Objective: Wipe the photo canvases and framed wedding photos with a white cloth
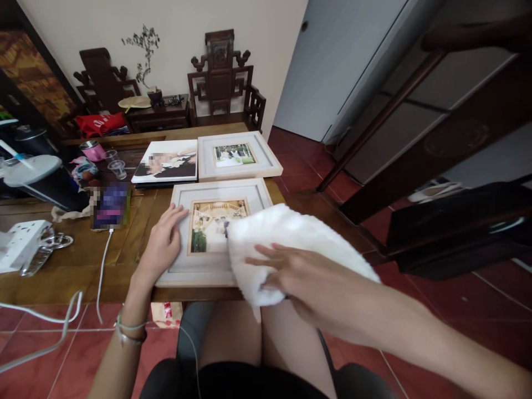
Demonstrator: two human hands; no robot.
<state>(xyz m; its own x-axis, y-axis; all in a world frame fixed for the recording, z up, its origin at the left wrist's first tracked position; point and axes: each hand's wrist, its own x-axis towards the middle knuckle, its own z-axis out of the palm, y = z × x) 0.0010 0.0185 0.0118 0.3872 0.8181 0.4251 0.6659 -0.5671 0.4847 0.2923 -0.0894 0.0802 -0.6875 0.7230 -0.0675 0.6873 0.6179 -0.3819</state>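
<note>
A white-framed photo (208, 191) lies flat at the near edge of the wooden table (83, 266). My left hand (163, 244) rests flat on the frame's left border, fingers stretched out. My right hand (286, 271) lies on a fluffy white cloth (291, 233) that covers the frame's right part, fingers spread and pressing the cloth down. Two more pictures lie farther back: a white-framed photo (236, 155) and a frameless print (166, 162).
On the table's left are a phone (110, 206) with a white cable, a white power strip (20, 244), plastic cups (116, 166) and a pink container (93, 149). Dark carved chairs (222, 83) stand at the wall. Red tiled floor and a dark wooden door frame lie to the right.
</note>
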